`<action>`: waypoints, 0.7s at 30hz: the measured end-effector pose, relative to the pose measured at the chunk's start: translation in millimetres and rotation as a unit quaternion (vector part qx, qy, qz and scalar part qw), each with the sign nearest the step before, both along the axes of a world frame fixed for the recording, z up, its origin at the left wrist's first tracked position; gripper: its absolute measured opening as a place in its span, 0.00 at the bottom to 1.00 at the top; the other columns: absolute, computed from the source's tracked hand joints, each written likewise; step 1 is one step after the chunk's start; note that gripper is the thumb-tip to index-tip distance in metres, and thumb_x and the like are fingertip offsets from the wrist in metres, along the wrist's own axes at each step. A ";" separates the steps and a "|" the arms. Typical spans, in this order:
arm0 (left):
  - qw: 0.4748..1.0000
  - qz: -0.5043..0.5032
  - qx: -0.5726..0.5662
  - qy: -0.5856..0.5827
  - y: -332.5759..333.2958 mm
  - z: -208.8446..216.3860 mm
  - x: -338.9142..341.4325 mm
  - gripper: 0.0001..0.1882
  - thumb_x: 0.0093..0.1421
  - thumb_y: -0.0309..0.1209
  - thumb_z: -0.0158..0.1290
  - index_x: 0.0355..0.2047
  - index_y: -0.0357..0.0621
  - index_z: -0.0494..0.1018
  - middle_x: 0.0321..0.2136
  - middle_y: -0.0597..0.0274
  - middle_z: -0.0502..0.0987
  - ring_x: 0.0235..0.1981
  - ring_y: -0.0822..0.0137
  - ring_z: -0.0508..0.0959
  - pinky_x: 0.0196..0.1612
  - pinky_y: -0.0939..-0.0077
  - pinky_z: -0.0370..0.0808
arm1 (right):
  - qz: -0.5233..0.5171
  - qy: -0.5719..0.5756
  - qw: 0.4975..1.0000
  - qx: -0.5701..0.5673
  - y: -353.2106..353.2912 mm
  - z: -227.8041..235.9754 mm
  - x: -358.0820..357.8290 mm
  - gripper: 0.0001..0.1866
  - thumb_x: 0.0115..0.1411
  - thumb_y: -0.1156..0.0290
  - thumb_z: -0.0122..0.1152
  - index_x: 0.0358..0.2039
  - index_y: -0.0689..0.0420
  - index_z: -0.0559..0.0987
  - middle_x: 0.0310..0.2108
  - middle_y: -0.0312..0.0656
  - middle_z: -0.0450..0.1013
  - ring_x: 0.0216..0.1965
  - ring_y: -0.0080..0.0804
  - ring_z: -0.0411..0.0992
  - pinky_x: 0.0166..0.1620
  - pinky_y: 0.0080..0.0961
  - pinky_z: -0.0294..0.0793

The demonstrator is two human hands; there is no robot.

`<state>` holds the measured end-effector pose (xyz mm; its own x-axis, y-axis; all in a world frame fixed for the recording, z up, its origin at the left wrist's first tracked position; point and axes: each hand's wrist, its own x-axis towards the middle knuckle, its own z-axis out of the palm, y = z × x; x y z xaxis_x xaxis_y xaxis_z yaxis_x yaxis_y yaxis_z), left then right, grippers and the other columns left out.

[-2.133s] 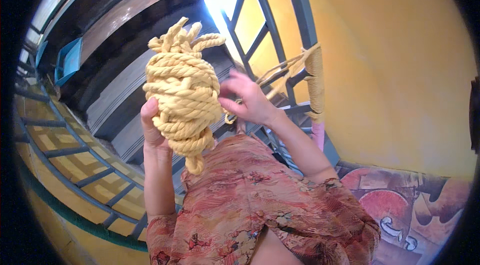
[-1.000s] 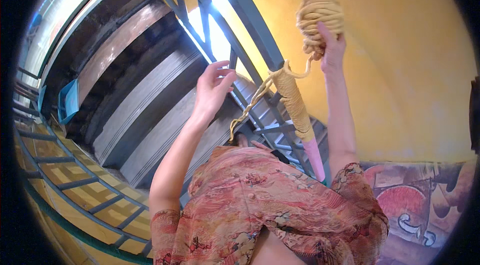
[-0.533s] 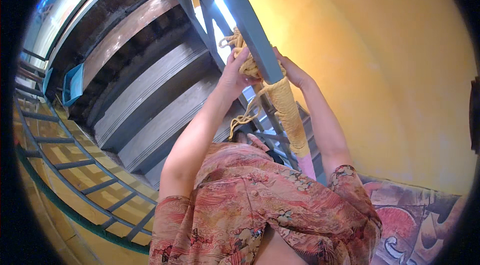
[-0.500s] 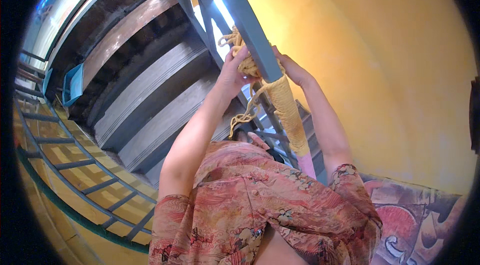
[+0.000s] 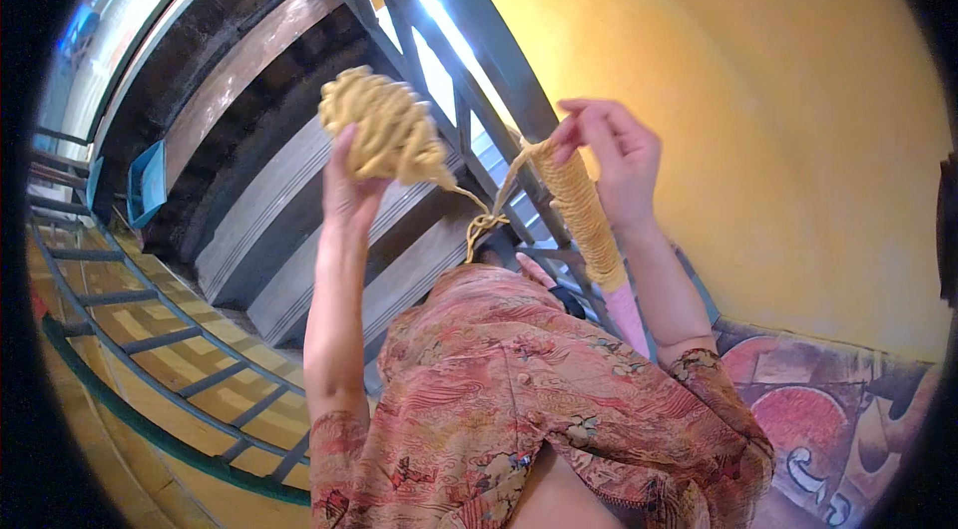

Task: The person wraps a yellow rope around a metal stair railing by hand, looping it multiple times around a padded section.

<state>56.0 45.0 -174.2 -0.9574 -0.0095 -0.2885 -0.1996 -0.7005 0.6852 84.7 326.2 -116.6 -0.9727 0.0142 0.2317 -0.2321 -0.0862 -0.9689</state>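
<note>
Left of centre in the upper frame, the yellow rope bundle (image 5: 384,130) sits gripped by the fingers of the left hand (image 5: 351,188), its long axis slanting down rightward, narrow end toward the rope-wrapped rail (image 5: 579,215). Fingers of the right hand (image 5: 627,155) bend at its top; whether they pinch rope, I can't tell.

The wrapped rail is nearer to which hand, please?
Right: the right hand is at the top of the wrapped rail; the left hand, farther left, holds the rope bundle.
</note>
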 end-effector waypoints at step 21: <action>0.872 0.077 -0.484 0.012 -145.1 37.0 176.5 0.38 0.54 0.28 0.58 0.62 0.36 0.53 0.54 0.51 0.66 0.53 0.59 0.70 0.57 0.64 0.67 | 0.489 -0.330 0.753 -0.292 -220.3 -61.3 58.9 0.45 0.57 0.61 0.61 0.67 0.56 0.44 0.63 0.53 0.53 0.61 0.39 0.61 0.55 0.37 0.71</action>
<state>232.5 -100.2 -137.2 -0.9291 -0.3658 -0.0540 -0.1315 0.1903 0.9729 143.6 105.8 -177.9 -0.4851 -0.8713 -0.0744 0.7340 -0.3595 -0.5762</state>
